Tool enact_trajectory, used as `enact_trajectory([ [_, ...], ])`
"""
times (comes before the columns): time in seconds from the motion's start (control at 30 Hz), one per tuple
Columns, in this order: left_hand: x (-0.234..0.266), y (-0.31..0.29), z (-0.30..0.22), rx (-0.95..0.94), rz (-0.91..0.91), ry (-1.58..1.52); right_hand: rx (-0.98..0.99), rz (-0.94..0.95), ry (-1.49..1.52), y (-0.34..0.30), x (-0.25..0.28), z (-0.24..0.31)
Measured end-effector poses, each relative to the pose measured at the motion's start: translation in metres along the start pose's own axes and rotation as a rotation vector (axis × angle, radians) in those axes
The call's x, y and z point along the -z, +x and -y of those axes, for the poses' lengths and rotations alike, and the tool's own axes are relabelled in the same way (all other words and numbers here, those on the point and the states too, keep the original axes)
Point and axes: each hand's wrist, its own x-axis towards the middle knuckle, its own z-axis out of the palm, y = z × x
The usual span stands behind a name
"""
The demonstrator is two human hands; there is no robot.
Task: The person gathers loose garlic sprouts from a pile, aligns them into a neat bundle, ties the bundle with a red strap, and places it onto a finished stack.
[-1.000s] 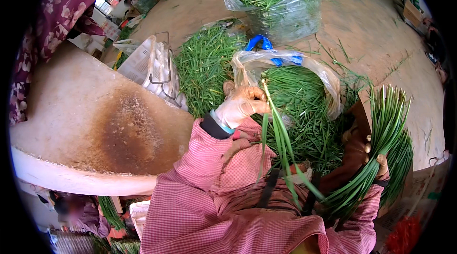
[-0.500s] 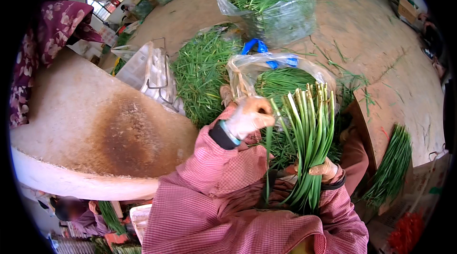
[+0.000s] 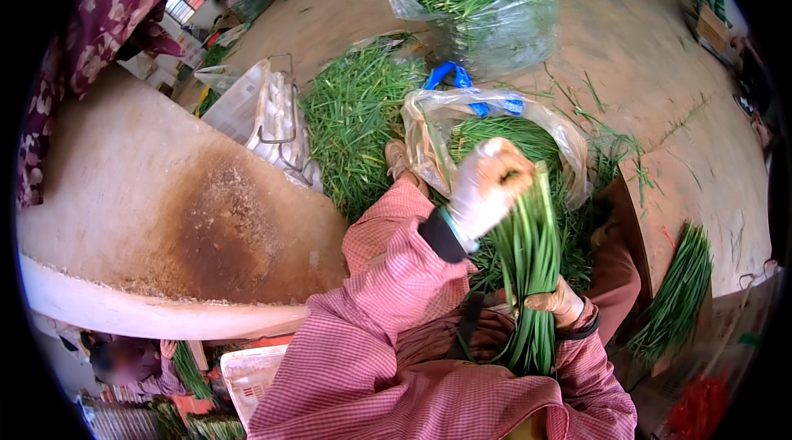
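Over my lap stands an upright bunch of garlic chives (image 3: 532, 250), its pale stem ends up and its green leaves hanging down. My right hand (image 3: 559, 305) is wrapped round the lower, leafy part from the right side, thumb across the front. My left hand (image 3: 495, 180), in a soiled whitish glove, is closed at the top of the bunch and covers many of the stem ends. How many stalks it grips is hidden behind the fingers.
A clear bag (image 3: 577, 143) of chives stands beyond my hands, a fuller one (image 3: 503, 40) farther back. Loose leaves (image 3: 359, 118) lie left of it. A stained white slab (image 3: 107, 192) fills the left. Another bundle (image 3: 681, 291) lies at right. Other people sit at left.
My left hand has moved right and slightly up, from beside the bunch onto its stem ends. The pale tops, spread before, are now mostly covered and drawn together. My right hand keeps its hold.
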Motion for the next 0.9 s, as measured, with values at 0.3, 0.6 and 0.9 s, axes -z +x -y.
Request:
enact_trajectory([
  [0.3, -0.001, -0.035, 0.026, 0.722, -0.032, -0.87, 0.065, -0.151, -0.053, -0.027, 0.006, 0.01],
  [0.6, -0.102, -0.078, -0.039, 0.908, -0.158, -1.244, 0.015, -0.745, -1.145, -0.008, -0.006, -0.018],
  [0.9, -0.164, -0.018, -0.104, 0.764, 0.322, -1.352, 0.327, -0.807, -0.522, -0.114, 0.039, 0.043],
])
